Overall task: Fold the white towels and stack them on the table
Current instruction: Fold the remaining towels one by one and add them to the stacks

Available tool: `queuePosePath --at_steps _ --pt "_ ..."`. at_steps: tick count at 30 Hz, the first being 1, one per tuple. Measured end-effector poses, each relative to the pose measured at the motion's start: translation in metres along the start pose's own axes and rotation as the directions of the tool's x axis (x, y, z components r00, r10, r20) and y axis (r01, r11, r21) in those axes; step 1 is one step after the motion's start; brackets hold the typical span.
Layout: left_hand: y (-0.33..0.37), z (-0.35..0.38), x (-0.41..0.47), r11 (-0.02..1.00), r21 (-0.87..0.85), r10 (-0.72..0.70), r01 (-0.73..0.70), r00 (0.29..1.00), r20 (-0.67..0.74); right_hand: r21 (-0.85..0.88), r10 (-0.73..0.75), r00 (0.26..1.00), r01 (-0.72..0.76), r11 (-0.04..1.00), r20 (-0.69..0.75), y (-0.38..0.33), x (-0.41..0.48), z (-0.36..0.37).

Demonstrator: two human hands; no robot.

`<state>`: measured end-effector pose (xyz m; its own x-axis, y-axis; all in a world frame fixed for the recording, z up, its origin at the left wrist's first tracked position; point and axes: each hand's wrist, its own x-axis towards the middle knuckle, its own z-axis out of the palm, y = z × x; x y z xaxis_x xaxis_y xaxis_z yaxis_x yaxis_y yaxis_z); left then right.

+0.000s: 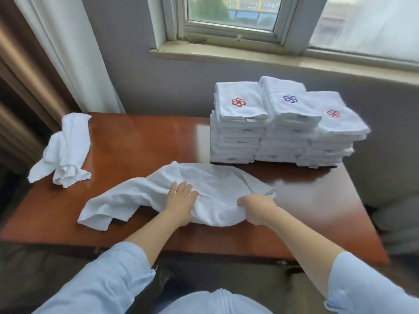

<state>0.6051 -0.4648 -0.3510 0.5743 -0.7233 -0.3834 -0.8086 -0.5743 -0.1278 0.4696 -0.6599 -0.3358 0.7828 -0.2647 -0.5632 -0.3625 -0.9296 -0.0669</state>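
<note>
The wooden table lies under both your hands and runs out beyond them to the wall below the window. A pale curtain hangs far off to the left of your grip.

Beyond your right hand, at the far right of the tabletop, three piles of folded towels stand side by side and touching: the left pile, the middle pile and the right pile. The left and right top towels each bear a red flower mark, the middle one a purple mark.

The spread towel is the one you have in hand. It lies rumpled on the near half of the table, bulging up between your hands, with a loose tail trailing out to the left of your left hand and a flat corner just beyond your right hand.

A crumpled towel sits well apart, far to the left of your grip, hanging partly over the table's left edge.

Your left hand rests flat on the spread towel, fingers straight and pressing the cloth down. Your right hand is curled round the towel's near right edge and grips a bunch of it; the fingertips seem tucked under the fold, though the cloth hides them.

A small label shows on the corner just beyond your right hand.
</note>
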Motion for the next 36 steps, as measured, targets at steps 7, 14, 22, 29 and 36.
queuePosePath --at_steps 7,14,22,29,36 --pt "0.094 0.01 0.009 0.962 -0.147 0.243 -0.229 0.966 0.086 -0.071 0.207 0.978 -0.209 0.975 -0.038 0.088 -0.058 0.047" --pt "0.152 0.017 0.022 0.896 -0.311 0.368 -0.318 0.922 0.12 -0.001 0.321 0.943 -0.322 0.947 0.085 0.15 -0.087 0.086" --pt "0.123 0.015 0.017 0.847 -0.501 0.174 -0.179 0.983 -0.058 0.333 0.079 0.996 -0.059 0.941 -0.047 0.098 -0.052 0.074" --pt "0.035 0.024 -0.018 0.837 -0.546 -0.156 0.029 0.97 -0.186 0.412 -0.113 0.964 0.207 0.887 -0.241 0.016 0.007 0.024" --pt "-0.049 0.058 -0.054 0.815 -0.455 -0.378 0.358 0.924 0.05 0.341 -0.28 0.935 0.342 0.875 -0.219 -0.078 0.058 0.001"
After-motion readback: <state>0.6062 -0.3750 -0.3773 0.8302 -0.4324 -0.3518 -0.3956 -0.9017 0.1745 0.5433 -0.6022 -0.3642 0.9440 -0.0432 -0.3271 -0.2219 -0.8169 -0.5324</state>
